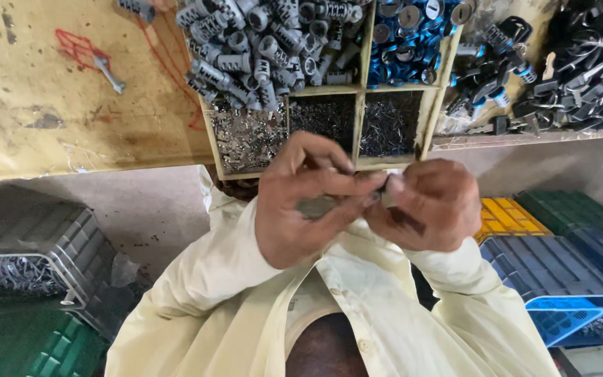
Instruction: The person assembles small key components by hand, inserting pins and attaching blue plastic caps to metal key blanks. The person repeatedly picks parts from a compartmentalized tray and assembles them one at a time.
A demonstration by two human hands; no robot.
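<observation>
My left hand (301, 206) and my right hand (427, 206) meet in front of my chest, fingertips pinched together on a small dark metal part (383, 186). The fingers mostly hide the part, so its shape is unclear. Just beyond the hands is a wooden divided tray (357, 89). Its compartments hold grey ribbed cylinders (259, 42), blue round caps (406, 28), small silvery pieces (246, 136) and dark thin pins (389, 124). Cream shirt sleeves cover both forearms.
A heap of black metal parts (581, 63) lies at the right on the worn bench (36, 119); a small spanner (109, 72) lies at its left. Below are a grey crate (43, 237), a green crate (29, 345), a blue crate (560, 279) and a yellow crate (507, 216).
</observation>
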